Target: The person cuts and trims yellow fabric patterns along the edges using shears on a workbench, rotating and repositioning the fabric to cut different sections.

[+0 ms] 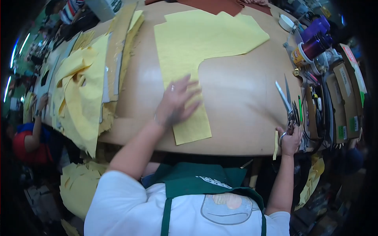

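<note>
A large piece of yellow fabric lies on the table, with a narrower leg reaching toward my body. Over that leg is my left hand, fingers spread and slightly blurred; whether it presses on the cloth I cannot tell. At the table's right side my right hand is wrapped round the handles of metal scissors, whose blades stand apart and point away from me. Beside this hand a thin yellow strip hangs at the table's front edge; what holds it is unclear.
Crumpled yellow cloth and a long cardboard piece lie on the left. Brown fabric rests at the far edge. On the right stand a white tub, a purple bottle and cardboard boxes. Another person works at left.
</note>
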Tool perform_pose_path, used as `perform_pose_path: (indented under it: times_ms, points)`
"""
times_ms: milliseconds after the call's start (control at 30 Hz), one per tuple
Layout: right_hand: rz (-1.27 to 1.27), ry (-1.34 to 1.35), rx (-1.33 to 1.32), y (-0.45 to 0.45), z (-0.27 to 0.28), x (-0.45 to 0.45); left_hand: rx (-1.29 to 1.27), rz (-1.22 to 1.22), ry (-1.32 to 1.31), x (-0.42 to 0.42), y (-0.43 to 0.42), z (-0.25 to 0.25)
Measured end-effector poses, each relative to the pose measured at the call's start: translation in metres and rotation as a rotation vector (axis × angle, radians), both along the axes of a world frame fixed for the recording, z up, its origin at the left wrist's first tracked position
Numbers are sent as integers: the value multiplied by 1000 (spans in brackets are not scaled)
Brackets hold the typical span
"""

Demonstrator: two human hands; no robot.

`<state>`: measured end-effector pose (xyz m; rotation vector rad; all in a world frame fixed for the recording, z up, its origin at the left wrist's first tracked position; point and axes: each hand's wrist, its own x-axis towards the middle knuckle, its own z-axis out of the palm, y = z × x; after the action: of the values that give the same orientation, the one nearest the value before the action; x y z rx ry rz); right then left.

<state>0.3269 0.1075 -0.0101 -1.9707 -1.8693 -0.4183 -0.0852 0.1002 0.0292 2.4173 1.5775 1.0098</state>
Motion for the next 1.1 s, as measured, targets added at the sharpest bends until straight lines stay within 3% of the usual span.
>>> perform_pose_path:
  times_ms: [133, 300, 433, 600, 700, 833, 933, 1100]
  points:
    - [177, 159, -85, -41, 9, -21, -202, 5, 46, 17, -87, -9]
    - [1, 391, -447, -128, 37, -51, -198, 95, 172, 29, -98, -20]
    - [-16, 831, -803, -174, 40, -54, -101, 66, 306, 26, -90, -24]
    - [126, 1272, -1086, -198, 7, -58, -204, -34, 136, 24, -78, -20]
    - [165, 1117, -1219, -190, 15, -64, -154, -62, 26, 22, -82, -18]
    - [255, 1203, -1227, -183, 13, -64, -104, -114, -39, 16, -85, -25]
    - [303, 1152, -1229, -177, 24, -70, -29, -115, 77, 17, -82, -29]
    - [266, 1112, -1241, -178, 25, -74, -90, 103, 40, 25, -72, -31]
